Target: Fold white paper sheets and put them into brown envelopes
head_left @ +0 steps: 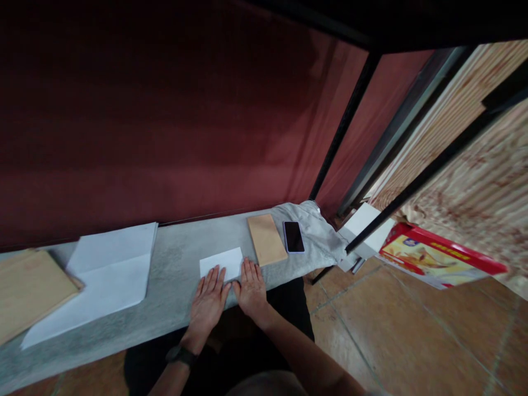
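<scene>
A small white piece of paper [223, 260], apparently folded, lies flat on the grey cloth-covered bench. My left hand [209, 297] rests on its near left part with the fingers stretched out. On the near right corner lies my right hand [251, 286], its fingers also extended flat. The two thumbs come close together at the paper's near edge. Just beyond my right hand is a brown envelope [267, 239], and a phone [294, 237] with a dark screen sits to the right of that.
Large white sheets [111, 269] with a crease lie on the left of the bench [177, 247], partly under a stack of brown envelopes [33, 291]. A dark red wall [165, 137] runs behind. Black metal bars [346, 126] and a red-and-yellow box [437, 256] are at the right.
</scene>
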Demonstrator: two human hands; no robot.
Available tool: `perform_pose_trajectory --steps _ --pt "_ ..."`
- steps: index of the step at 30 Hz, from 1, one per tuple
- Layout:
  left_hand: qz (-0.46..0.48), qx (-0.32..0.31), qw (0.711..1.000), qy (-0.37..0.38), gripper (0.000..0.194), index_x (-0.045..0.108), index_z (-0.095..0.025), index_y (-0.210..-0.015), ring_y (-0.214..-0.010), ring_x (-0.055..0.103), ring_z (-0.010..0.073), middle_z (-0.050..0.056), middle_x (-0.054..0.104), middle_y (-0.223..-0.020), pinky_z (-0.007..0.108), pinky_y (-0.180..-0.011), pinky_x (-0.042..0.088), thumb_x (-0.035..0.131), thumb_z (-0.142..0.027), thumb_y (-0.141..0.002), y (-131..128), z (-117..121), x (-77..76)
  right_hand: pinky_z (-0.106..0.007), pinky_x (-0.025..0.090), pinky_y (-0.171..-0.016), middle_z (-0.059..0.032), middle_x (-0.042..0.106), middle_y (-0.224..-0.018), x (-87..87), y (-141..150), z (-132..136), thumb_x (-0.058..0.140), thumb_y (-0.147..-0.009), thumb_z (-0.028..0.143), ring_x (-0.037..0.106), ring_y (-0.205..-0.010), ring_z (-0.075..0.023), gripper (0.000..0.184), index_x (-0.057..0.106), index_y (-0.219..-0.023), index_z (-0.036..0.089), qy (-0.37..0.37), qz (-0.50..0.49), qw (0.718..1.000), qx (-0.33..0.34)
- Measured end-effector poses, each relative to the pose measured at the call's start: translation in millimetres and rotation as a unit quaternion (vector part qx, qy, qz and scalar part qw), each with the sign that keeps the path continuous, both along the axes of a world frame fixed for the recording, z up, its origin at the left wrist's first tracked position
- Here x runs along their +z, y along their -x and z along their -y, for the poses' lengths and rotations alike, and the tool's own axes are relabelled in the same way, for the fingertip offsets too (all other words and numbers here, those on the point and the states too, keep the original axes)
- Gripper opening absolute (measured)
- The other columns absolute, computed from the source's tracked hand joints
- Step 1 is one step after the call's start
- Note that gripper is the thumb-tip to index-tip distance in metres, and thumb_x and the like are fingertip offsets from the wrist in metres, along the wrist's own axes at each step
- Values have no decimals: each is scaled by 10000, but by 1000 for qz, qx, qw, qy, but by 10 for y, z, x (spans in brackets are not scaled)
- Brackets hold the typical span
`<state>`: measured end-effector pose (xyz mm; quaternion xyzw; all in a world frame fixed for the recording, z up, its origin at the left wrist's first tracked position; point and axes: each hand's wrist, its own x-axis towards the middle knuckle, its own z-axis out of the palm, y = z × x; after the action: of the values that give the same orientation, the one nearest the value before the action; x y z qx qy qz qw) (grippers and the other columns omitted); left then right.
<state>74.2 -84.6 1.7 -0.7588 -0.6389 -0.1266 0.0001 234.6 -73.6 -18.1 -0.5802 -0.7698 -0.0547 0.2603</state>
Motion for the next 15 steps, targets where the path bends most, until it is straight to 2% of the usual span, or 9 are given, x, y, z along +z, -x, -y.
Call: perform_pose_trajectory --steps 4,7,10,15 --pt "0 21 999 -27 697 424 -93 -1512 -1481 360 279 160 412 -1576 479 -1229 243 244 -515 -987 155 57 -79 -440 293 -1186 -193 447 -1540 -9 -3 11 471 -1017 450 404 -1438 -282 684 336 -1554 50 -11 -7 1000 1" --pt "-4 26 999 -32 729 416 -76 -1513 -1479 362 281 168 410 -1575 471 -1233 239 227 -543 -986 251 96 -103 -442 288 -1189 -189 451 -1537 -5 6 1 472 -1017 461 411 -1435 -287 659 390 -1533 60 -4 -17 1000 -2" --pt "-10 42 999 -29 720 429 -80 -1507 -1479 362 284 173 411 -1573 471 -1234 236 244 -543 -987 246 134 -78 -446 264 -1201 -178 450 -1540 15 48 -42 479 -1019 453 414 -1433 -288 593 492 -1474 73 6 -23 1000 4" --pt "-12 31 999 -2 656 479 -134 -1483 -1473 375 276 141 420 -1572 473 -1218 275 293 -532 -996 229 158 28 -476 257 -1198 -110 408 -1579 22 157 -123 502 -1023 414 405 -1443 -276 474 544 -1450 213 12 -21 998 66"
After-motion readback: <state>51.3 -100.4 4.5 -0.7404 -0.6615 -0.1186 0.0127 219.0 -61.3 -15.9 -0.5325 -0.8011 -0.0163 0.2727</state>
